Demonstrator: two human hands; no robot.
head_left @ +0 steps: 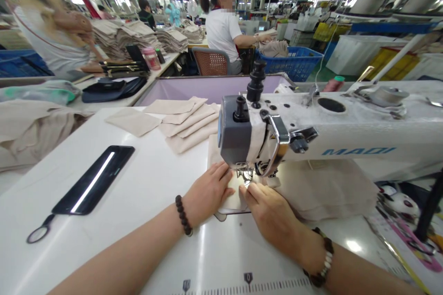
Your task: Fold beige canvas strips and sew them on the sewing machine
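A white sewing machine (346,140) stands on the white table (145,184), its presser foot (246,175) down on a beige fabric piece (321,189). My left hand (207,191) lies flat on the fabric just left of the foot, fingers stretched out. My right hand (268,209) presses on the fabric right below the foot, fingers together and extended. Both wrists wear bead bracelets. Neither hand grips anything.
A stack of beige fabric pieces (185,122) lies behind the machine head. A black phone (95,179) with a ring strap lies at left. A beige cloth heap (27,131) sits far left. A person in white (223,30) sits ahead near blue crates (294,62).
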